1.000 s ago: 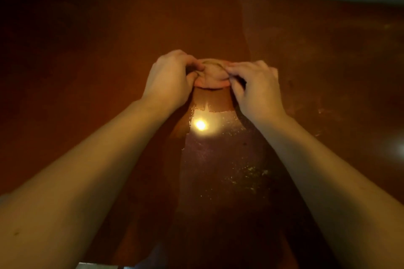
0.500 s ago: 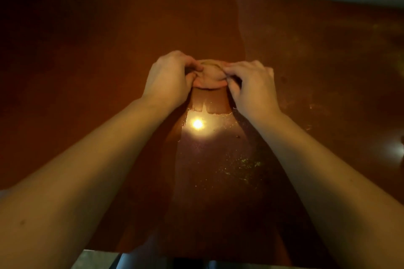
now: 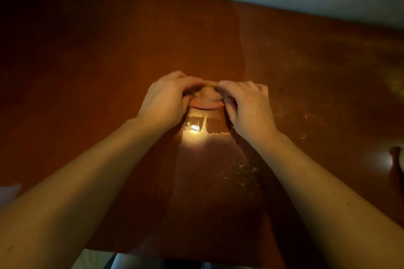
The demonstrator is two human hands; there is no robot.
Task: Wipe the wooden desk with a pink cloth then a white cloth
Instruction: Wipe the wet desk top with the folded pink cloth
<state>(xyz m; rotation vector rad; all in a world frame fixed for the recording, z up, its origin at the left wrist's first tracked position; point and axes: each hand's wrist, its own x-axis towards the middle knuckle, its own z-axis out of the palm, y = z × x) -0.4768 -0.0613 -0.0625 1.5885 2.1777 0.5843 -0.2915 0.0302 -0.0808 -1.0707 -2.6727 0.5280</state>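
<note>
Pink cloth: the pink cloth (image 3: 206, 97) sits bunched into a small wad in the middle of the wooden desk (image 3: 87, 61), between the two hands and touching both
Left hand: the left hand (image 3: 166, 98) curls its fingers over the wad's left side, pinching the fabric
Right hand: the right hand (image 3: 247, 105) mirrors it, fingers bent round the right side and gripping the cloth
Why held so: gathering it from both sides probably compacts the cloth, so it presses firmly and stays under control
Wet streak: a glossy wet streak (image 3: 209, 159) runs from the wad towards the person and catches a lamp glare (image 3: 193, 128); it is likely the wiped lane
White cloth: cannot be made out; that step looks not yet begun
</note>
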